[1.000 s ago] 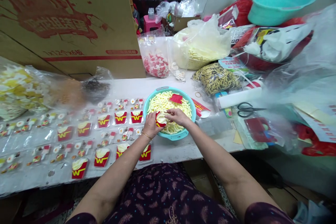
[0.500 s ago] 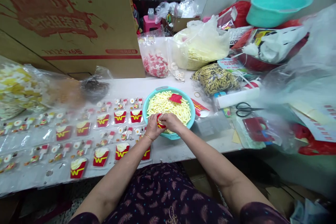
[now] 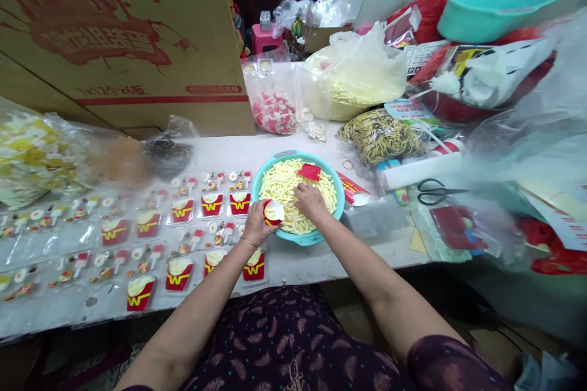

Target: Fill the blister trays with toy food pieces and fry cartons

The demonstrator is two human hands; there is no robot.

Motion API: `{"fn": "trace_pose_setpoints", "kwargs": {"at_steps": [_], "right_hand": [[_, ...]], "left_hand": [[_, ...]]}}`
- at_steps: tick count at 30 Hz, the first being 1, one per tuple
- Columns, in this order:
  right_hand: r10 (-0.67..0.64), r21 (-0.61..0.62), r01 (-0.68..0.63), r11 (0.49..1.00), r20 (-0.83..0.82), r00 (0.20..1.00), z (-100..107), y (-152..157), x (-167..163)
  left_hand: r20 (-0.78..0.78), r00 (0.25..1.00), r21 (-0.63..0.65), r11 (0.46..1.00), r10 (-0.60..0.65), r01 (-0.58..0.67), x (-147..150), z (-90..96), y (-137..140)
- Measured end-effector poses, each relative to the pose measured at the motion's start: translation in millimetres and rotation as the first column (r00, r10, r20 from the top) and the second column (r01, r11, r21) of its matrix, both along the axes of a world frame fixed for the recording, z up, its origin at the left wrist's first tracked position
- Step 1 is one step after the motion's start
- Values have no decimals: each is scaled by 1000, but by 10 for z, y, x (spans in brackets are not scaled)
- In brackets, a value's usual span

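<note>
My left hand [image 3: 258, 224] is closed around a small red fry carton [image 3: 274, 212], tilted so that its pale inside and a few yellow pieces show. It is over the left rim of a turquoise basin [image 3: 338, 181]. The basin is full of pale yellow toy French fries [image 3: 284, 180]. My right hand [image 3: 310, 201] rests on the fries with its fingers loosely bent and apart; whether a fry is between the fingertips cannot be made out. Another red carton [image 3: 309, 171] lies on the fries at the back of the basin.
Clear packs with filled red cartons [image 3: 211, 204] and small toy pieces cover the table's left side. A large cardboard box [image 3: 174, 73] stands behind. To the right lie scissors [image 3: 433, 192], a printed red carton [image 3: 351, 188], a bag of cords [image 3: 380, 136] and plastic bags.
My right hand has left the carton and moved right and up onto the fries. My left hand has shifted slightly left with the carton, whose opening now faces the basin.
</note>
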State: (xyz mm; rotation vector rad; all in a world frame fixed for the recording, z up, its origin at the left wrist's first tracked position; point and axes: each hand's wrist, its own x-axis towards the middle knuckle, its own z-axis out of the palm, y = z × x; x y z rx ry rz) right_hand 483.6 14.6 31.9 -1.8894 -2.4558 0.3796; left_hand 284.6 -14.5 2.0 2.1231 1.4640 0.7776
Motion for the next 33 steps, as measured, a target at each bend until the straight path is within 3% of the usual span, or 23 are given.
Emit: {"fn": "trace_pose_setpoints", "kwargs": {"at_steps": [3,6,8,10,13,15,16,18,21,24,26,28,30,33], "right_hand": [[-12,8,12,1000,-33,999,-90,48,-33],[-108,-22,106,994,-275,955,-116,80,99],[-207,-147,154,977,-486,849,-81,82,212],[-327,-319,145,937,-646,690,-9,63,283],[-474,-498,74,864,-757,450,117,16,260],[-503,-536,9,844,-787,358,174,-9,183],[-495,-535,-20,845,-794,353,189,-17,139],[-435,-487,-21,873,-798,416,194,-32,57],[-280,-287,92,954,-735,617,184,-68,-44],[-129,-86,98,991,-528,839,198,-126,-142],[-59,-59,39,997,-378,924,226,-154,-192],[-5,-91,-28,995,-334,943,264,-157,-202],[13,-122,-65,990,-388,921,304,-137,-172],[-57,-115,4,993,-469,881,345,-97,-128]], "left_hand": [[-7,1000,-9,1000,17,-17,-41,10,-19],[-7,1000,-35,999,28,-29,-80,18,-20],[-1,999,-45,998,33,-33,-81,22,-4],[4,1000,-44,999,25,-25,-47,28,21],[-1,1000,-34,999,-9,9,61,47,58],[-5,1000,-28,999,-27,27,152,61,71],[-6,999,-26,999,-35,35,195,67,75],[-9,999,-22,999,-45,45,266,75,78],[-17,999,-10,999,-42,41,330,78,78],[-22,999,18,999,-29,29,368,79,70],[-25,999,39,999,-25,26,383,78,59],[-28,1000,61,998,0,2,386,72,49],[-29,999,80,996,37,-34,379,62,47],[-22,999,95,995,40,-38,381,49,55]]}}
